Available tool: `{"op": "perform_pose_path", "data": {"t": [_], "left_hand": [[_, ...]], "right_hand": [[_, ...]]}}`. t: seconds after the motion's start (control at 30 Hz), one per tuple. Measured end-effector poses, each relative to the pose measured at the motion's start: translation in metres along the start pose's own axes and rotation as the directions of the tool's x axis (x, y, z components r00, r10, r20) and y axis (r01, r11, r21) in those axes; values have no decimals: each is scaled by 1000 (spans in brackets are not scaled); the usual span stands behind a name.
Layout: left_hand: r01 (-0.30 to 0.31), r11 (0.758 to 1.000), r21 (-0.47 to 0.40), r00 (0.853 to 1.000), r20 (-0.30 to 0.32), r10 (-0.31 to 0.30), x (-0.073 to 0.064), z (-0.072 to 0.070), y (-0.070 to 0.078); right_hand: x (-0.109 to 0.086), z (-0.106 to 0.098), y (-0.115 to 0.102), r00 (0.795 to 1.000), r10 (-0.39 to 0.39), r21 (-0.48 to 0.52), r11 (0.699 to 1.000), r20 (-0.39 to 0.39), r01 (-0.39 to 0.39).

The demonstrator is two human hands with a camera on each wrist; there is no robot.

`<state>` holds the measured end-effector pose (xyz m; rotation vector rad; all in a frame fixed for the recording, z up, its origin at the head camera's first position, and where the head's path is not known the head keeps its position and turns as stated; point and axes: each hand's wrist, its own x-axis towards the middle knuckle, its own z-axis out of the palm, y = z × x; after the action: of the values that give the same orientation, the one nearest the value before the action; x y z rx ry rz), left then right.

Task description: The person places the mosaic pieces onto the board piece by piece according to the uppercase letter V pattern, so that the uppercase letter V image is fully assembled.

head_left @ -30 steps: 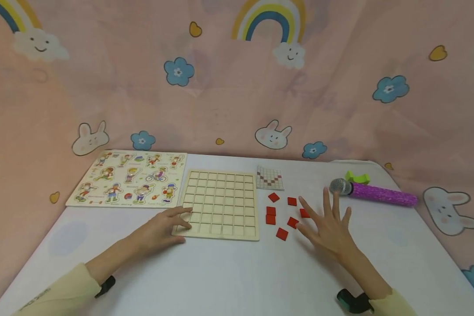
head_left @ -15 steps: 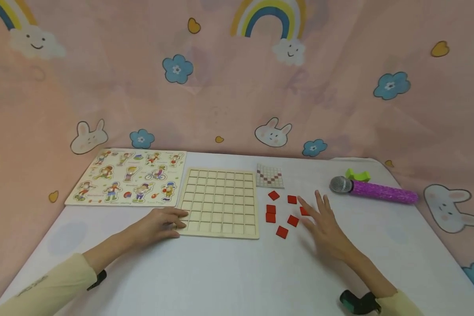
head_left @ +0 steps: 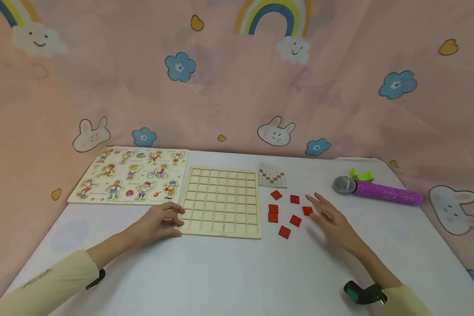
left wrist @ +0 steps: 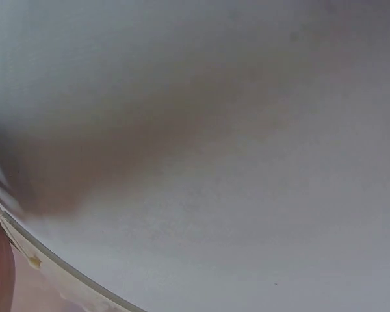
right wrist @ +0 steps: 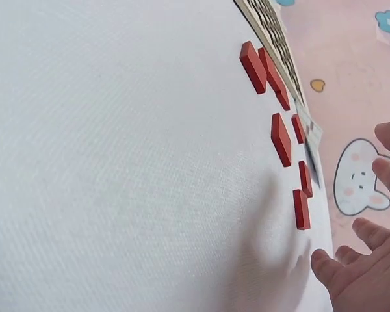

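Note:
My left hand (head_left: 159, 221) rests at the near left corner of a wooden grid board (head_left: 223, 202), its bent fingertips right at the board's edge. A sliver of that hand shows beside the board's edge (left wrist: 58, 266) in the left wrist view. Over the table to the right, my right hand (head_left: 333, 224) holds nothing, with relaxed, spread fingers near the rightmost red square tile (head_left: 307, 211). Several more red tiles (head_left: 284, 231) lie loose between that hand and the board. In the right wrist view, the right hand (right wrist: 370, 273) appears beyond the tiles (right wrist: 281, 140).
Behind the tiles lies a small pattern card (head_left: 272, 175) with a V of red squares. A picture puzzle board (head_left: 128, 175) sits at the back left. At the back right are a purple microphone (head_left: 387, 193) and a green block (head_left: 361, 176).
My left hand has drawn back left from over the grid to its edge. My right hand's fingers have gone from widely spread to more relaxed and lower. The tiles keep their places.

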<state>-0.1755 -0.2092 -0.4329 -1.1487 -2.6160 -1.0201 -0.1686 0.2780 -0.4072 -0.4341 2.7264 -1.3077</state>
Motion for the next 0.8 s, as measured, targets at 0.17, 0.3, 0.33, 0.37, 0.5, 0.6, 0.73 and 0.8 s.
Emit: {"op": "perform_pose_path", "data": {"t": [0.17, 0.3, 0.33, 0.37, 0.5, 0.6, 0.73, 0.8], "left_hand": [[98, 993, -63, 995, 32, -96, 1, -2, 2], [188, 971, -148, 981, 82, -177, 2, -3, 4], [200, 966, -163, 978, 90, -187, 2, -3, 4], [210, 961, -178, 976, 98, -195, 2, -3, 4], [255, 944, -211, 965, 121, -233, 4, -4, 5], [283, 934, -217, 957, 132, -259, 6, -6, 8], [298, 926, -230, 952, 138, -272, 6, -6, 8], [296, 923, -247, 953, 142, -267, 7, -5, 7]], "right_hand": [[5, -8, 8, 1000, 7, 90, 996, 24, -9], [9, -13, 17, 1000, 14, 112, 994, 21, -17], [9, -15, 19, 1000, 21, 109, 994, 16, -22], [10, -16, 21, 1000, 28, 109, 994, 11, -29], [12, -20, 30, 999, 48, 100, 994, -4, -48], [14, -21, 36, 999, 41, 88, 995, -3, -41], [17, -23, 41, 999, 49, 65, 997, 22, -51], [18, -25, 44, 997, 70, 52, 996, 34, -71]]}}
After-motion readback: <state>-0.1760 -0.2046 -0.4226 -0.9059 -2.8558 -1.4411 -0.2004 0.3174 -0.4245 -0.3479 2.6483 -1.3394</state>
